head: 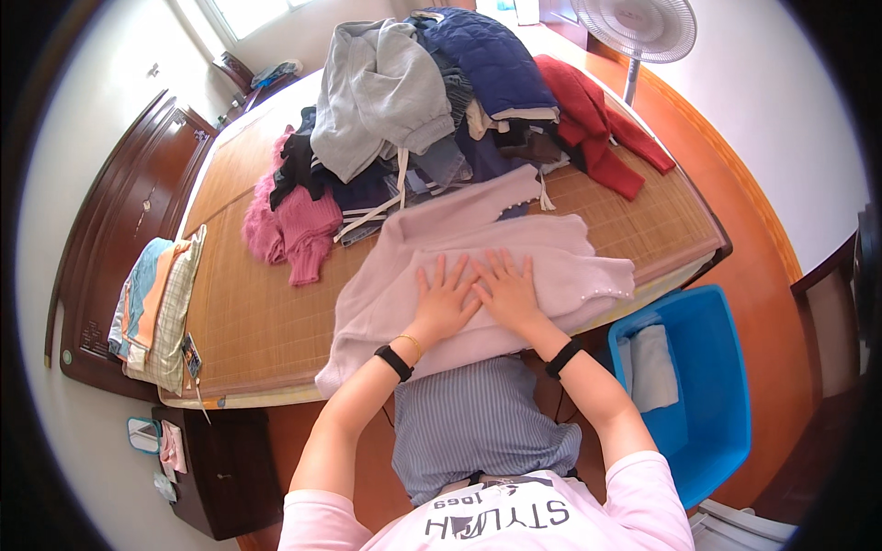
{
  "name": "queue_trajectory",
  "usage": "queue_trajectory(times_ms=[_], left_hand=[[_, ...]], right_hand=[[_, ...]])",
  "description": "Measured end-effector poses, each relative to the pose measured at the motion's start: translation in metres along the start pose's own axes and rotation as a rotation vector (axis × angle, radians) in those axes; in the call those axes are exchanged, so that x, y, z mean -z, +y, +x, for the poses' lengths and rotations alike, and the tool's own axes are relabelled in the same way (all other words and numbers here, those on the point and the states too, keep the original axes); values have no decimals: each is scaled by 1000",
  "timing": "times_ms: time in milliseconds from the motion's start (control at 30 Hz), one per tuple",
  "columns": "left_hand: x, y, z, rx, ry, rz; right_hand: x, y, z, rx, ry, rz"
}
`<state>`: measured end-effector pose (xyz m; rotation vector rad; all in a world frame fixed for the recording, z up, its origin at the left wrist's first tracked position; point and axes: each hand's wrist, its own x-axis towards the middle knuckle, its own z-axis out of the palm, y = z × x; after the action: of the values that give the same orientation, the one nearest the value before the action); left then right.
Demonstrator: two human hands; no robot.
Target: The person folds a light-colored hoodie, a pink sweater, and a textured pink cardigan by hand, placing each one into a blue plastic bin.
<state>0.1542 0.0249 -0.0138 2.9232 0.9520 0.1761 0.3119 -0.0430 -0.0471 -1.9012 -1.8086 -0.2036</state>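
A pale pink knit sweater (386, 296) lies spread over the near edge of a bed covered by a woven bamboo mat (241, 324). Its sleeves are laid toward the right, and small white beads show along the cuffs. My left hand (444, 296) rests flat on the middle of the knit, fingers apart. Beside it, my right hand (508, 289) presses on the same fabric with its fingers spread. The thumbs nearly meet, and neither hand grips anything.
Behind the sweater rises a clothes pile with grey sweatpants (379, 89), a navy quilted jacket (489, 62), a red sweater (586, 117) and a fuzzy pink knit (296, 227). A blue plastic tub (716, 386) stands right, a pillow (169, 324) left, a fan (634, 27) beyond.
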Motion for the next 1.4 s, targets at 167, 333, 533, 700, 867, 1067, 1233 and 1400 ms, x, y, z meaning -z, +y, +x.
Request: queue_trajectory(times_ms=[167,333,533,700,867,1067,1233,1400], left_hand=[[3,4,-1,26,-17,0],[16,10,7,34,-92,-47],[54,-82,70,86,89,-224],[57,-140,73,197,269,-133],[71,-93,61,164,281,-222],[66,-28,-5,-164,-60,-402],[80,-63,-10,-118,241,-306],[59,-151,-9,318,134,1]], right_hand=[[10,7,-2,-28,14,-12],[11,7,-5,-35,97,-13],[14,9,-11,-3,104,12],[9,1,-10,28,157,93],[11,9,-15,6,166,137],[27,5,-10,-24,83,169],[21,4,-7,-10,90,170],[18,5,-9,4,164,143]])
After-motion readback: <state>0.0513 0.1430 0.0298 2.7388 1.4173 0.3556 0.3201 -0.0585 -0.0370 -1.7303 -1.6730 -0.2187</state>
